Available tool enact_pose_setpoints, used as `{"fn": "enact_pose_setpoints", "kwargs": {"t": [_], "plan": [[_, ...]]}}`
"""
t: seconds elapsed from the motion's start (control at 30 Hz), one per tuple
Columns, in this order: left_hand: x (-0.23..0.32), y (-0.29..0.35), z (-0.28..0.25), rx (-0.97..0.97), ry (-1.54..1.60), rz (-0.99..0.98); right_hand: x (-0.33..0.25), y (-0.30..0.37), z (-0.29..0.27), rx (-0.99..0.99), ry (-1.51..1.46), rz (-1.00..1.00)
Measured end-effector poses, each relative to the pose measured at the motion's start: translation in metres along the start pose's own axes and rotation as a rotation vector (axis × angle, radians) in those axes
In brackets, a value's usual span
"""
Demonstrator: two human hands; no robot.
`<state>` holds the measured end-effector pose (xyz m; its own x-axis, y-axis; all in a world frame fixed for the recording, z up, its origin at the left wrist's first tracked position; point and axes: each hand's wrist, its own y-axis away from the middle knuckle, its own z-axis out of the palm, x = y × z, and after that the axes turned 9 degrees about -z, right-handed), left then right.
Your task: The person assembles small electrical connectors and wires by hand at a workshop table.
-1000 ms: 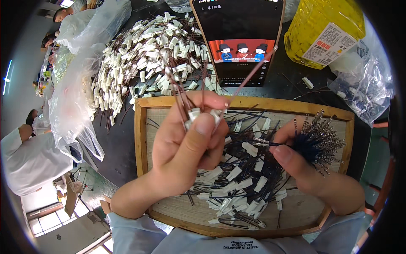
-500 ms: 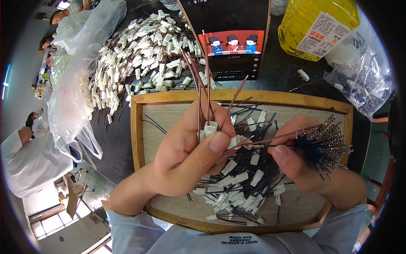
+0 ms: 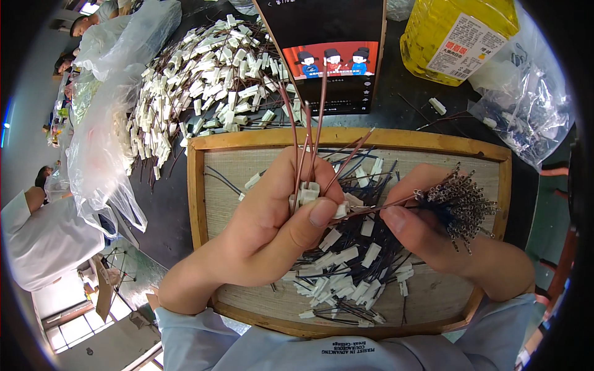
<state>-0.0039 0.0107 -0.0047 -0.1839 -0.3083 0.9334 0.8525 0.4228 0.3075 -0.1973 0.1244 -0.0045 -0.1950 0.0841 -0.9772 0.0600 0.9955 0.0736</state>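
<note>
My left hand is closed round several white plastic connectors, thumb pressed on them. Brown wires with bare ends rise from these connectors. In my right hand is a thick bundle of dark wires, its metal crimp terminals fanned out to the right. The thumb and forefinger of that hand pinch a thin wire, which reaches to the connectors in my left hand. Whether its tip is inside a connector, I cannot tell. Below both hands lies a heap of white connectors with dark wires.
A wood-framed tray holds that heap. Beyond it stand a large pile of wired connectors, an upright screen, a yellow liquid jug and a clear bag. Plastic bags hang at left, near other people.
My right hand has come slightly left, closer to my left hand, and its bundle has turned. The brown wires above my left hand have shifted. The whole view has moved a little.
</note>
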Motion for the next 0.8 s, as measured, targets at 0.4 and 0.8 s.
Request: {"fn": "enact_pose_setpoints", "kwargs": {"t": [0.4,0.8], "plan": [[0.009,0.002,0.001,-0.025,-0.496,0.047,0.020,-0.008,0.004,0.030,0.004,-0.451],[0.012,0.005,0.000,0.050,-0.618,0.078,0.023,-0.010,0.007,-0.013,0.033,-0.426]]}}
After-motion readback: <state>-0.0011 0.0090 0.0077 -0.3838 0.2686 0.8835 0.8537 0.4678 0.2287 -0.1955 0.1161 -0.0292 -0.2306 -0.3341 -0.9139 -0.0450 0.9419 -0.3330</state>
